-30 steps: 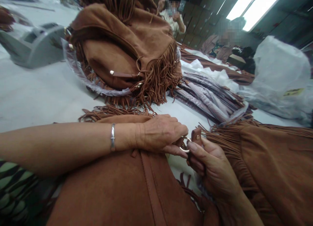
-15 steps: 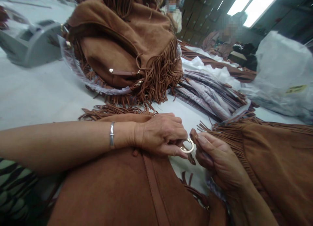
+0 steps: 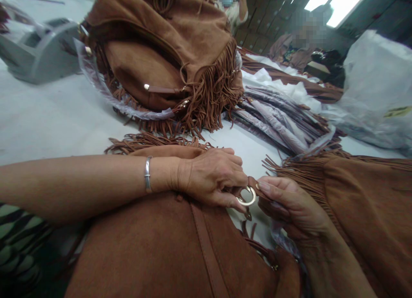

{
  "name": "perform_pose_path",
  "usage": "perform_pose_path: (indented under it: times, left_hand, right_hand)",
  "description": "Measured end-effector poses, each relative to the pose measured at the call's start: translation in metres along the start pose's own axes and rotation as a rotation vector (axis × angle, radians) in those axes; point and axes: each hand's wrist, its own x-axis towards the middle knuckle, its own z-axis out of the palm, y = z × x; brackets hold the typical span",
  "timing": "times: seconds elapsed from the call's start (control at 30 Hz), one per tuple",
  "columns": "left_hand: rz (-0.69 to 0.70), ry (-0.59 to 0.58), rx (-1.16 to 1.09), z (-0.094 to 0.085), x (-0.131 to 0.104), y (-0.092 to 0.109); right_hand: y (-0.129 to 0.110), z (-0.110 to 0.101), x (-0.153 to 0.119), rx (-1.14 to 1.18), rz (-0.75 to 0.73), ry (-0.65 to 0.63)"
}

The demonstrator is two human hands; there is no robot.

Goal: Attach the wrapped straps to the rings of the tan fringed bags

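left hand [image 3: 212,177] fingers pinch ring [image 3: 247,198] on bag [image 3: 154,250] | right hand [image 3: 289,208] fingers grip strap tab [image 3: 256,190] | I hold ring steady, feed tab straight

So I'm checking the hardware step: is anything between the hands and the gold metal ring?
Nothing visible is. The left hand pinches the gold metal ring directly at its fingertips, and the right hand holds the brown leather strap tab against it. The brown suede fringed bag lies beneath.
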Motion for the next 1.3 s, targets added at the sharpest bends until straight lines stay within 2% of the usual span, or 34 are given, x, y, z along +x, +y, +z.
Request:
perform_pose_path:
  times: [0.27, 0.43, 0.63, 0.73, 0.83, 0.93, 1.1, 1.23, 1.3]
  left_hand:
    - [0.020, -0.093, 0.012, -0.001, -0.003, 0.002]
    - [0.024, -0.155, 0.002, -0.002, -0.003, 0.002]
    - [0.007, -0.134, 0.005, 0.001, -0.005, 0.000]
    - [-0.059, -0.126, 0.042, 0.003, -0.006, 0.000]
    - [-0.197, -0.128, 0.098, 0.004, -0.005, 0.000]
    - [-0.295, -0.145, 0.151, 0.003, -0.003, 0.000]
    - [-0.276, -0.181, 0.188, 0.001, -0.001, -0.003]
    - [-0.188, -0.158, 0.250, 0.001, 0.001, -0.006]
    - [-0.179, -0.172, 0.258, 0.001, 0.005, -0.007]
  right_hand:
    - [0.004, -0.005, 0.008, -0.065, 0.061, -0.156]
    - [0.005, -0.007, 0.003, -0.148, 0.048, -0.183]
    - [0.001, -0.008, -0.006, -0.206, 0.074, -0.226]
    - [-0.003, -0.003, -0.015, -0.221, 0.106, -0.186]
    - [-0.007, 0.006, -0.024, -0.242, 0.163, -0.145]
    - [-0.009, 0.012, -0.028, -0.309, 0.160, -0.143]
    - [-0.010, 0.011, -0.023, -0.425, 0.033, -0.127]
    - [-0.017, 0.005, -0.018, -0.598, -0.086, 0.034]
    - [-0.021, -0.001, -0.017, -0.731, -0.208, 0.129]
